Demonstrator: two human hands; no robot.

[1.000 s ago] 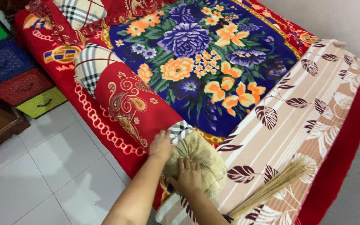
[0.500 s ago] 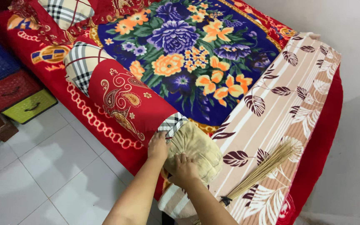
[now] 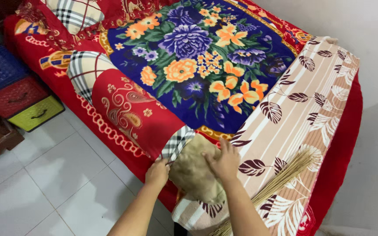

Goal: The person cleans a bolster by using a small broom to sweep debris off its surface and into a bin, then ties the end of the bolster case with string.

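Hands worked at the near edge of the bed. Left hand was clenched on the checked hem of the red bolster cover, pinching fabric just beside the bolster's tan end. Right hand lay flat w/ fingers spread, pressing on top of that tan end, not gripping it. Tan end stuck out of the cover at the bed's near corner, resting partly on the striped leaf-print cloth. Stick broom lay on that cloth just right of the right forearm. Further back, bolster ran diag. toward a plaid pillow; blue floral blanket covered the middle of the bed. Coloured woven drawers stood at far left on white tile floor.
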